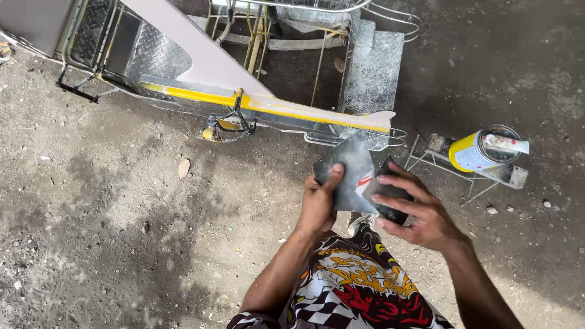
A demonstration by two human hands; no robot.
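The left hand (318, 204) grips a grey sheet (346, 170) of sandpaper-like material, thumb pressed on its upper face and fingers closed behind its left edge. The right hand (414, 210) holds a dark block (390, 198) against the sheet's right side, fingers curled over the block's top and thumb underneath. The sheet is held in the air, above the person's patterned shorts (359, 292), with one corner pointing up; a red-and-white mark shows where sheet and block meet. Beyond the hands stands a metal sidecar frame (372, 73) with tread-plate panels, and a yellow-edged panel (274, 106) runs along its near side. A small yellow-and-black fitting (225, 125) hangs at the middle of that panel. To the right of the hands, well apart, a yellow can (481, 149) lies tilted on a wire stand (463, 173), with a pale stick (506, 144) resting across its open top. The ground (122, 231) is bare dirt and concrete, with a dry leaf (183, 167) lying left of the hands.
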